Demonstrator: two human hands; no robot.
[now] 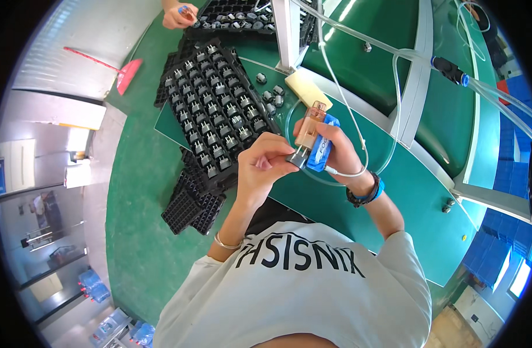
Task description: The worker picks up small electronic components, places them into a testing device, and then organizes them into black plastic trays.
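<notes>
My left hand (259, 167) pinches a small black plug piece (298, 159) with metal prongs between thumb and fingertips. In my right hand (342, 152) is a hand-held tool (309, 132) with a translucent amber body, a blue-wrapped side and a thin white tube at its lower end. The tool's lower end meets the plug's prongs, just in front of my body. Left of my hands lies a tilted black tray (224, 181) filled with rows of similar pronged plug pieces.
Several loose plug pieces (278, 90) lie beside a pale yellow block (305, 88) on the green table (359, 191). Clear tubes hang by a metal frame post (286, 37). Black trays (197, 200) are stacked lower left. Another person's hand (177, 16) works beside a far tray.
</notes>
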